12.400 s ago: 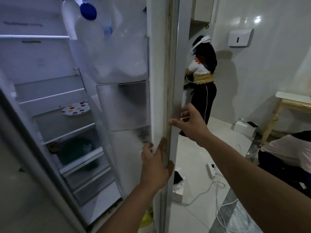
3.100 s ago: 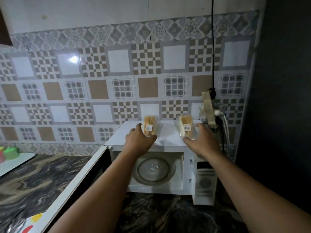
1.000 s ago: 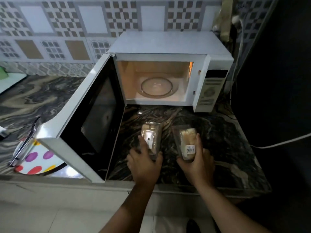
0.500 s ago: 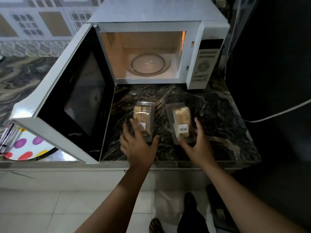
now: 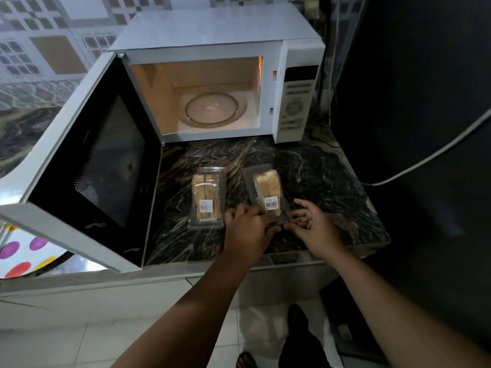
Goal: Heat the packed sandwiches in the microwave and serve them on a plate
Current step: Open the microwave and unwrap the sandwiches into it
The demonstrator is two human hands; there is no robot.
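Microwave door (image 5: 87,166) swung open at 9 o'clock; glass turntable (image 5: 215,108) bare. Right sandwich pack (image 5: 265,189) pinched by left hand (image 5: 247,227) and right hand (image 5: 313,224).

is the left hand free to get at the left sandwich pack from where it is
Probably yes: the left hand is just right of the left pack with bare counter between, but it's pinching the right pack now.

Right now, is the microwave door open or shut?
Open: the microwave door is swung wide left, showing the lit cavity and bare glass turntable.
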